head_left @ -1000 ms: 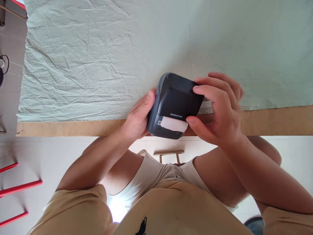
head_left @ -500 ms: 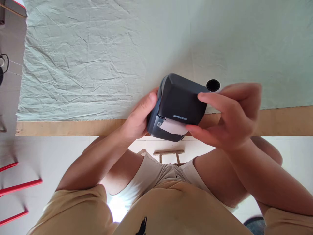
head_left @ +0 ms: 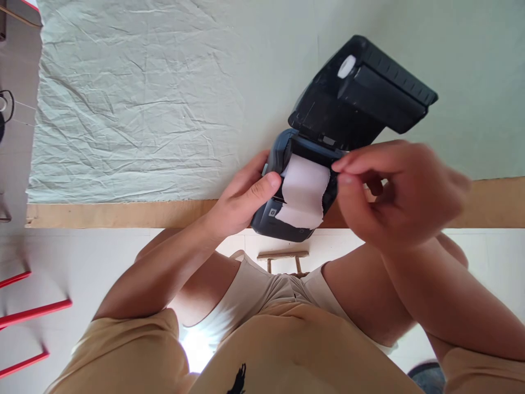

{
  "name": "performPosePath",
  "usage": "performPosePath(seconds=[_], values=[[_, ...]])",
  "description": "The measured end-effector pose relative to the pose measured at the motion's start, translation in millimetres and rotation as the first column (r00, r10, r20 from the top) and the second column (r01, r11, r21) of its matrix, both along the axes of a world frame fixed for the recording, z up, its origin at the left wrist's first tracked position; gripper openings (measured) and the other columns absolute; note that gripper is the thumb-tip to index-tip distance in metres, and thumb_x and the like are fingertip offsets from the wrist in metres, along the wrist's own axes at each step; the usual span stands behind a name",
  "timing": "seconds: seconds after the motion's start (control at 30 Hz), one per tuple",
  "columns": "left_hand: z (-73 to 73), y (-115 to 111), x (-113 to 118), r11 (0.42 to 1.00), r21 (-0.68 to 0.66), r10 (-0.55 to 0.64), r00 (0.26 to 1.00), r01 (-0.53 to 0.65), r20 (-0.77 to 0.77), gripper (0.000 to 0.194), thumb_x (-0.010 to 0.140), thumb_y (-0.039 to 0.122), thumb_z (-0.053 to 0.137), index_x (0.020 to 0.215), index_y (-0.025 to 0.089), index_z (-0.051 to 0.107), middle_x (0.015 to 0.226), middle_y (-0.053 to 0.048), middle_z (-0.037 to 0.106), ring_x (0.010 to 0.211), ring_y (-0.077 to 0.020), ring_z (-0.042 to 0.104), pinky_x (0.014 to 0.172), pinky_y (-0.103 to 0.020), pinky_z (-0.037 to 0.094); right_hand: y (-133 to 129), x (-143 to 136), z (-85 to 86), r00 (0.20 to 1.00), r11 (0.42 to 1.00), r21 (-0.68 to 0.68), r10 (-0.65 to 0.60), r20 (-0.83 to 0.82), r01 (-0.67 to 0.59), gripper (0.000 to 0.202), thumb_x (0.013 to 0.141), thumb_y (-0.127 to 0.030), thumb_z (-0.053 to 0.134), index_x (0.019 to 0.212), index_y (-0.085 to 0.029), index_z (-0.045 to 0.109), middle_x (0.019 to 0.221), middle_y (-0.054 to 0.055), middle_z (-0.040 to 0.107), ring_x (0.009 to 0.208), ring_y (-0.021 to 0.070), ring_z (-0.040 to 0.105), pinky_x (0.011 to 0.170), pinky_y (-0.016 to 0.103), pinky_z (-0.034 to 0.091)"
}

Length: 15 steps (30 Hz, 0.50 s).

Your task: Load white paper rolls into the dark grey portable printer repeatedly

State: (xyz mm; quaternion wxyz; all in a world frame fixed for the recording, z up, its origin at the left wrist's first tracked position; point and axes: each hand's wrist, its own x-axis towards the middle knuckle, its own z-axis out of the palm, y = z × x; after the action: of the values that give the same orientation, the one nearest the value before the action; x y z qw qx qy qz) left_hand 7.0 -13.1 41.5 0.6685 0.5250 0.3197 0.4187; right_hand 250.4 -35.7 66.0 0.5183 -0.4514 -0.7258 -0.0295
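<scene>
My left hand [head_left: 246,194] is wrapped around the left side of a dark label printer [head_left: 283,224], its thumb on the upper edge. The printer's black lid [head_left: 369,90] stands swung up and back, with a white round piece [head_left: 346,67] inside it. A white paper roll [head_left: 305,178] lies in the bay, and its torn end hangs over the front. At the bay's right edge, close by the paper, my right hand [head_left: 402,191] has thumb and forefinger pinched together. Whether anything is between those fingertips cannot be made out.
A pale green cloth [head_left: 143,109] with creases covers the table, whose wooden edge [head_left: 123,215] runs in front of me. Red metal bars [head_left: 36,313] stick out at lower left. Below the table is a small wooden stool [head_left: 283,255]. A cable [head_left: 9,106] lies far left.
The printer's lid has swung from closed to wide open, uncovering the paper roll. My right hand has shifted slightly right and its fingers have come together. The lid now hides the black round thing on the cloth.
</scene>
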Motion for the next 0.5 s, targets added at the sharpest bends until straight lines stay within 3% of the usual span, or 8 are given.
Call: performPosePath(seconds=[0.07,0.13,0.27,0.37,0.43,0.5], values=[[-0.9,2,-1,0.999,-0.003,-0.036,0.999,0.036,-0.025,0.069,0.107,0.091,0.086,0.130,0.025,0.088,0.111,-0.008,0.087,0.093,-0.0259,0.079,0.086,-0.039,0.073,0,-8,8.1,0.984,0.998,0.018,-0.062,0.167,0.060,0.026,0.107,-0.005,0.072,0.099,-0.030,0.073,0.082,-0.009,0.086,0.058,0.0125,0.064,0.054,0.036,0.040],[-1.9,3,-3,0.998,-0.026,-0.051,0.997,0.050,-0.050,0.073,0.105,0.094,0.087,0.128,0.026,0.087,0.112,-0.008,0.086,0.097,-0.0274,0.080,0.085,-0.039,0.072,-4,-13,15.1,0.953,0.991,-0.049,-0.108,0.282,0.127,0.025,0.111,-0.007,0.071,0.097,-0.027,0.074,0.089,-0.007,0.089,0.061,0.0110,0.063,0.056,0.038,0.035],[-4.2,3,-7,0.999,0.034,-0.041,0.998,0.043,-0.037,0.071,0.108,0.093,0.083,0.133,0.027,0.088,0.115,-0.008,0.085,0.098,-0.0275,0.079,0.085,-0.039,0.070,-15,-16,24.7,0.912,0.963,-0.206,-0.077,0.403,0.172,0.029,0.116,-0.016,0.067,0.089,-0.026,0.070,0.085,-0.004,0.084,0.061,0.0124,0.053,0.060,0.039,0.025],[-4.1,3,-8,0.999,0.021,-0.047,0.997,0.049,-0.057,0.075,0.105,0.096,0.086,0.134,0.027,0.089,0.110,-0.007,0.083,0.102,-0.0289,0.079,0.088,-0.039,0.071,-16,-17,29.0,0.917,0.939,-0.304,-0.027,0.398,0.159,0.019,0.114,-0.022,0.067,0.096,-0.027,0.072,0.080,-0.003,0.077,0.059,0.0137,0.044,0.061,0.038,0.021],[-3.0,3,-8,0.999,-0.008,-0.045,0.997,0.044,-0.060,0.073,0.105,0.095,0.088,0.132,0.027,0.090,0.101,-0.005,0.078,0.102,-0.0287,0.080,0.090,-0.039,0.071,-16,-14,33.1,0.936,0.944,-0.309,-0.003,0.352,0.120,0.013,0.109,-0.018,0.070,0.102,-0.028,0.074,0.078,-0.004,0.075,0.060,0.0138,0.048,0.060,0.036,0.024],[-1.6,2,-6,0.999,0.003,-0.035,0.999,0.035,-0.034,0.065,0.110,0.088,0.087,0.133,0.027,0.092,0.096,-0.003,0.075,0.101,-0.0273,0.081,0.091,-0.038,0.072,-16,-6,38.4,0.966,0.931,-0.366,0.096,0.240,-0.001,0.015,0.105,-0.014,0.076,0.110,-0.029,0.077,0.084,-0.005,0.080,0.060,0.0127,0.055,0.057,0.034,0.033]])
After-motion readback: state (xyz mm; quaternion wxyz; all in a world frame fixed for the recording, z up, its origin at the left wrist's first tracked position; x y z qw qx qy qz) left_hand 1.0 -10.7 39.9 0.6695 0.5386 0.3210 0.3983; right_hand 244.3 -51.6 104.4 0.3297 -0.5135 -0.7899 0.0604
